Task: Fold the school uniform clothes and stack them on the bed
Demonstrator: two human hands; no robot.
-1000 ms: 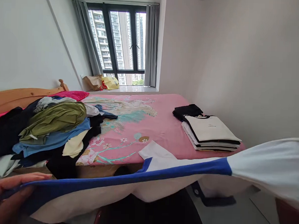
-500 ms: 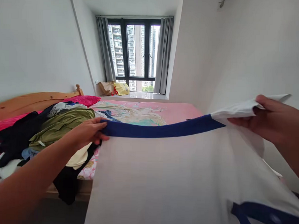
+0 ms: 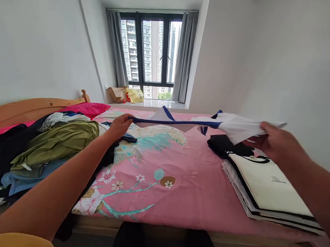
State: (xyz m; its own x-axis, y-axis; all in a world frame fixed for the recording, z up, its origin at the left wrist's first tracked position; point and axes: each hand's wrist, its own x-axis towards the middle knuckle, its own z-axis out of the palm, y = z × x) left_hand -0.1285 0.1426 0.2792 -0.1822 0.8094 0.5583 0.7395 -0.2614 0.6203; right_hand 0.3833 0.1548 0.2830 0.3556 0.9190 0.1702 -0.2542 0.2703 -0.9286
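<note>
I hold a white T-shirt with blue trim (image 3: pixel 236 126) stretched out flat in the air above the pink floral bedsheet (image 3: pixel 163 163). My left hand (image 3: pixel 120 125) is closed on its blue edge at the left. On the right, my right hand (image 3: pixel 272 142) grips the white cloth. The shirt hangs level at about chest height, clear of the bed. Below my right hand lies a stack of folded shirts (image 3: pixel 266 186), white on top with black trim, and a folded black garment (image 3: pixel 225 145) beyond it.
A heap of unfolded clothes (image 3: pixel 43 143), olive, blue, black and white, covers the bed's left side by the wooden headboard (image 3: pixel 26 108). A magenta pillow (image 3: pixel 86 108) lies behind it. Bags (image 3: pixel 126 94) sit on the window sill. White walls stand on both sides.
The shirt, first low and near me, then held up close as a wide white panel, is now flung forward and flattened over the bed. Both arms have stretched out.
</note>
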